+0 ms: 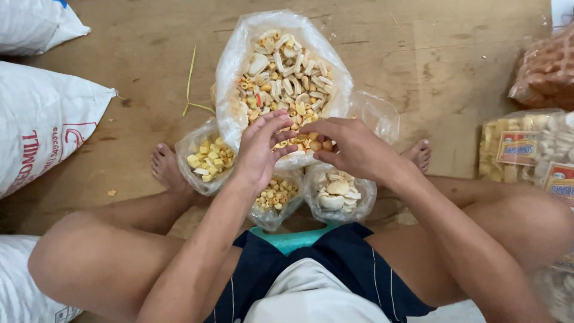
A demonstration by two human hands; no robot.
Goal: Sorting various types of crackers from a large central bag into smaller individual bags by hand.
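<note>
A large clear plastic bag (pixel 239 54) lies open on the wooden floor, full of mixed cream, yellow and orange cracker pieces (pixel 287 78). My left hand (pixel 260 146) hovers at the bag's near edge, fingers spread over the pieces. My right hand (pixel 350 146) sits beside it with fingers curled, pinching a few small orange pieces (pixel 317 144). Below the hands stand three small clear bags: yellow cubes (pixel 209 158) at left, small yellow rings (pixel 276 194) in the middle, pale round pieces (pixel 338 191) at right.
White woven sacks (pixel 42 125) lie along the left. Sealed packets of crackers (pixel 520 149) and a bag of orange snacks (pixel 547 69) sit at right. My bare legs frame the bags, feet (pixel 164 167) on the floor. A teal stool edge (pixel 293 238) shows beneath me.
</note>
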